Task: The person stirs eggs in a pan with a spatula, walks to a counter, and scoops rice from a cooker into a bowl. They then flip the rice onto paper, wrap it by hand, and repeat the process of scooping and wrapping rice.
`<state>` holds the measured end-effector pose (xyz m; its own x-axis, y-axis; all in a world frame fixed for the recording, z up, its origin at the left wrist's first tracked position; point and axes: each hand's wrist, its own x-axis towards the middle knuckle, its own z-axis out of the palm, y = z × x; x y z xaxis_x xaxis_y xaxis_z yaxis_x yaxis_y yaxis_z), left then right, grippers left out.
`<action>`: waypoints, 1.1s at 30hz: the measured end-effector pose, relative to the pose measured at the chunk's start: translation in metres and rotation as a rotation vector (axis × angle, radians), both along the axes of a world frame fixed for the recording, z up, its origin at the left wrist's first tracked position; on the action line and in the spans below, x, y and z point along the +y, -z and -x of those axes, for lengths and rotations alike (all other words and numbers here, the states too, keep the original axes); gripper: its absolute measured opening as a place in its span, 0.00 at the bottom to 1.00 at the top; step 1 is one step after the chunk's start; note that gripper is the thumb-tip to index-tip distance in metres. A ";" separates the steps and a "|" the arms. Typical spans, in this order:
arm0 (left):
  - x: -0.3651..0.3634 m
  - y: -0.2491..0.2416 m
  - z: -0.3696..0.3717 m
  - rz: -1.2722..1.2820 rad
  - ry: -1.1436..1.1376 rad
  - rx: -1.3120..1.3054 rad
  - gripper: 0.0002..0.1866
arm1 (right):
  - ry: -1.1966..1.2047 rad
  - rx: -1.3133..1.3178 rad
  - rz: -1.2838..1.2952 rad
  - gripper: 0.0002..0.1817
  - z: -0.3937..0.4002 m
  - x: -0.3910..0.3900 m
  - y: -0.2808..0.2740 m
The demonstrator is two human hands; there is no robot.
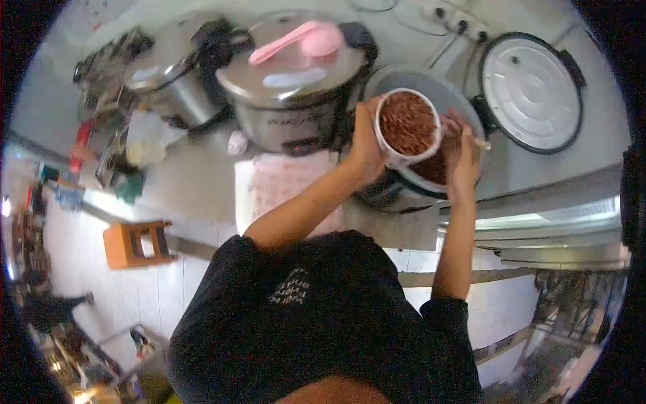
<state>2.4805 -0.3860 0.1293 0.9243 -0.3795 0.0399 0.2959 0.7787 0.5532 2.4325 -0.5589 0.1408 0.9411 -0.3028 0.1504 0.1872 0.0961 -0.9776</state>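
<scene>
My left hand [367, 145] grips the side of a white cup [385, 143], which is full of reddish-brown grain-like pieces [408, 123]. The cup is over an open pot [464, 101] with a grey inside; more brown pieces [432, 168] show in it below the cup. At the cup's right side, my right hand [463, 161] has its fingers curled, with brown bits near the fingertips. A short pale end [483, 144] sticks out beside that hand; what it belongs to is hidden and blurred.
Left of the open pot stand a lidded pressure cooker [286, 124] with a pink scoop [316, 42] on top and another steel pot [192, 97]. A round lid [531, 91] lies at right. Printed paper [289, 178] is on the counter. An orange stool [138, 244] stands on the floor.
</scene>
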 end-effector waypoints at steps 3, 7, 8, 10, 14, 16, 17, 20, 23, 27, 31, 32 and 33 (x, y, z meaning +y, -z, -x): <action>0.035 0.043 0.042 -0.089 -0.215 -0.283 0.25 | -0.089 0.199 -0.558 0.30 0.037 0.113 0.022; 0.148 0.114 0.081 -1.230 -0.755 -0.778 0.19 | -0.528 0.507 -1.091 0.31 0.055 0.170 0.086; 0.174 0.125 0.087 -1.393 -0.714 -0.780 0.17 | -0.618 0.572 -1.053 0.31 0.051 0.173 0.110; 0.224 0.163 0.096 -1.411 -0.451 -0.646 0.16 | -0.508 0.685 -0.990 0.30 0.044 0.176 0.174; 0.306 0.239 0.104 -1.762 -0.051 -0.820 0.18 | -0.148 0.155 0.048 0.26 -0.001 0.206 0.259; 0.320 0.260 0.109 -1.736 -0.046 -0.909 0.20 | -0.209 -0.334 0.789 0.31 -0.012 0.222 0.267; 0.324 0.269 0.111 -1.716 -0.041 -0.957 0.21 | -0.315 -0.355 0.906 0.31 -0.008 0.221 0.286; 0.331 0.296 0.111 -1.708 0.022 -0.932 0.18 | -0.527 -0.377 1.158 0.32 -0.007 0.232 0.303; 0.337 0.298 0.104 -1.690 0.060 -0.893 0.14 | -0.592 -0.361 1.074 0.32 -0.015 0.226 0.304; 0.337 0.285 0.091 -1.699 0.161 -0.922 0.12 | -0.268 -0.393 1.116 0.34 0.005 0.197 0.275; 0.331 0.268 0.083 -1.662 0.014 -1.075 0.10 | 0.094 -0.154 1.285 0.37 0.052 0.143 0.253; 0.328 0.270 0.081 -1.652 0.018 -1.039 0.10 | 0.035 -0.070 1.320 0.37 0.064 0.117 0.272; 0.325 0.274 0.081 -1.641 0.026 -1.005 0.10 | -0.023 0.018 1.350 0.38 0.077 0.101 0.293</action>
<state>2.3991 -0.0609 -0.1446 0.7871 -0.6055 0.1173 -0.5494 -0.6020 0.5794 2.3560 -0.4583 -0.1520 0.9489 0.0865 0.3035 0.1849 -0.9318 -0.3125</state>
